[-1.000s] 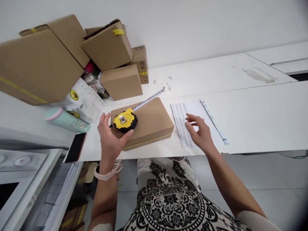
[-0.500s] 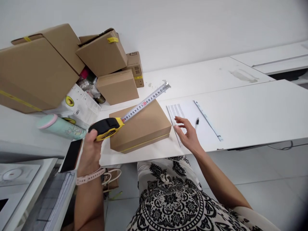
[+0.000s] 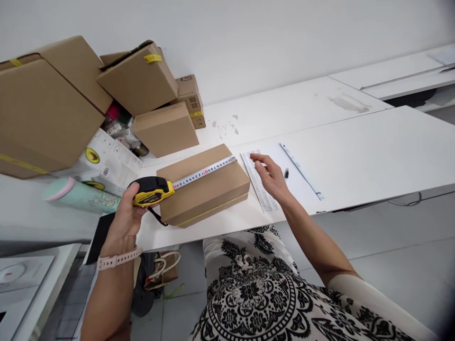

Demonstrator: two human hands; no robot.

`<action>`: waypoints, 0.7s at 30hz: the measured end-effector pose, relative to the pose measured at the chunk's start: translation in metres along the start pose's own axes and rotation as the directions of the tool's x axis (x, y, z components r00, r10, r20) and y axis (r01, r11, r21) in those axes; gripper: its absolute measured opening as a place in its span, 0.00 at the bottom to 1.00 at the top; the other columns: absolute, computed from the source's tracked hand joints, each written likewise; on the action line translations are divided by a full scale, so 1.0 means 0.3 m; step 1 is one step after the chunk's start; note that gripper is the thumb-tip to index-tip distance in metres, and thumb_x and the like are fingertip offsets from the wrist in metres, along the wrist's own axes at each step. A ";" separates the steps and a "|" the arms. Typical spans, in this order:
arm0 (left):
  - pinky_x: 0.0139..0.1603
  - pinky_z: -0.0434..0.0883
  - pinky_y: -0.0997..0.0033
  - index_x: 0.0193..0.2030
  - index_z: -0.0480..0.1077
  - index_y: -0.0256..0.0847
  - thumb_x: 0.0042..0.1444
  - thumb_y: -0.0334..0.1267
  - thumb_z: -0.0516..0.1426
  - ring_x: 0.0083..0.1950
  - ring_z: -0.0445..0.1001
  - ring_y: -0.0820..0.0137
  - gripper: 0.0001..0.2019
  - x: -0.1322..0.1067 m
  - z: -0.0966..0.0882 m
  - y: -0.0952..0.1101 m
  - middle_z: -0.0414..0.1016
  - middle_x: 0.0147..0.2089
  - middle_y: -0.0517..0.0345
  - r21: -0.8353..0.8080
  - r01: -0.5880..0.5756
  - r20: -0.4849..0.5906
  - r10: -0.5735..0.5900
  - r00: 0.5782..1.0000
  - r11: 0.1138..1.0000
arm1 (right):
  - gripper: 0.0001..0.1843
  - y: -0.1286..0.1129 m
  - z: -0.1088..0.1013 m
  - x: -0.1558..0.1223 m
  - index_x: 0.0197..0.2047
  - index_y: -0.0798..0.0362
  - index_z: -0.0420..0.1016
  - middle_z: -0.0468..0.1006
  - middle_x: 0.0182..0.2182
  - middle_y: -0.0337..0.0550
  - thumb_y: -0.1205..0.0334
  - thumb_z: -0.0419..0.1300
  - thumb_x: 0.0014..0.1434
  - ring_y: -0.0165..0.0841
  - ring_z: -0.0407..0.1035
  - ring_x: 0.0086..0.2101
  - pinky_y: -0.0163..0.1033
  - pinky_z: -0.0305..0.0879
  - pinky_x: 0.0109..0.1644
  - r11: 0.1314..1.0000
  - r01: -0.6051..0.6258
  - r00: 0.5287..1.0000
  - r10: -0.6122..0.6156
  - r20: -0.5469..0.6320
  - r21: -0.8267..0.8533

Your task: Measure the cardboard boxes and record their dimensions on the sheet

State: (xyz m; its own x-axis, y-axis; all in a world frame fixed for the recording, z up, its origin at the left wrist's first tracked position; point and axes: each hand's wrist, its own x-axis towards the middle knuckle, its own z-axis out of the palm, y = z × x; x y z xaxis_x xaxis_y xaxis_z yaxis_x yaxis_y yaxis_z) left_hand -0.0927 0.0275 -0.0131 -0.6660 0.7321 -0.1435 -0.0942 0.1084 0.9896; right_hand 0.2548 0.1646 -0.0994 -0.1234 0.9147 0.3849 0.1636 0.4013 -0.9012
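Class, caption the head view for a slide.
Left hand holds tape measure, blade stretched across cardboard box; right hand hovers over printed sheet.

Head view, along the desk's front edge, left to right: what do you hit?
Mint bottle → left hand → yellow tape measure → flat cardboard box → right hand → pen.

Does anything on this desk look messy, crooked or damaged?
Yes. The cardboard boxes at the far left are piled crookedly, tilted against each other, one flap lifted. A mint bottle lies on its side by them. A grey smear marks the white table farther back. The tape measure in the left hand lies straight across its box.
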 end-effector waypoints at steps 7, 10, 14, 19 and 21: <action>0.30 0.78 0.72 0.37 0.76 0.42 0.44 0.52 0.67 0.37 0.77 0.67 0.18 0.008 0.040 0.032 0.80 0.36 0.60 0.093 -0.041 0.026 0.039 0.999 0.995 | 0.27 0.053 0.050 0.078 0.52 0.48 0.81 0.80 0.57 0.50 0.35 0.57 0.65 0.43 0.72 0.57 0.54 0.71 0.60 0.966 -0.134 0.986 0.106 0.132 0.219; 0.29 0.78 0.73 0.37 0.76 0.42 0.45 0.52 0.68 0.38 0.78 0.66 0.18 0.009 0.048 0.038 0.81 0.38 0.58 0.104 -0.021 0.055 0.015 0.998 0.994 | 0.29 0.059 0.078 0.123 0.52 0.47 0.81 0.80 0.57 0.48 0.33 0.58 0.63 0.44 0.71 0.57 0.56 0.67 0.64 0.954 -0.158 0.977 0.114 0.181 0.255; 0.27 0.78 0.71 0.38 0.77 0.40 0.46 0.53 0.68 0.33 0.78 0.66 0.19 0.015 0.048 0.033 0.81 0.35 0.58 0.060 0.011 0.081 -0.015 0.997 0.998 | 0.26 0.043 0.083 0.206 0.56 0.43 0.81 0.77 0.62 0.42 0.37 0.60 0.64 0.44 0.66 0.64 0.58 0.56 0.73 0.949 -0.113 0.946 0.011 0.324 0.296; 0.28 0.78 0.69 0.41 0.77 0.40 0.47 0.53 0.68 0.34 0.80 0.64 0.21 0.013 0.045 0.008 0.81 0.34 0.57 0.030 0.010 0.084 -0.012 0.996 0.999 | 0.21 0.030 0.087 0.272 0.57 0.38 0.81 0.72 0.67 0.36 0.42 0.63 0.65 0.43 0.48 0.74 0.59 0.42 0.78 0.948 -0.119 0.834 -0.066 0.548 0.297; 0.28 0.78 0.69 0.40 0.77 0.40 0.46 0.54 0.68 0.35 0.80 0.64 0.21 0.008 0.042 -0.002 0.81 0.35 0.56 0.023 0.008 0.072 -0.010 0.997 1.000 | 0.20 0.031 0.094 0.277 0.57 0.37 0.81 0.72 0.67 0.35 0.42 0.62 0.65 0.43 0.43 0.75 0.61 0.40 0.78 0.959 -0.108 0.819 -0.063 0.570 0.261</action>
State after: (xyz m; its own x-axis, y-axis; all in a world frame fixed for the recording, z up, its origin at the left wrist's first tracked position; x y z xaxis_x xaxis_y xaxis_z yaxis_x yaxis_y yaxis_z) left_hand -0.0848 0.0377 -0.0140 -0.6099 0.7776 -0.1530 -0.0826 0.1297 0.9881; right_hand 0.2186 0.2429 -0.0814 -0.6689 0.6969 0.2584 -0.0856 0.2731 -0.9582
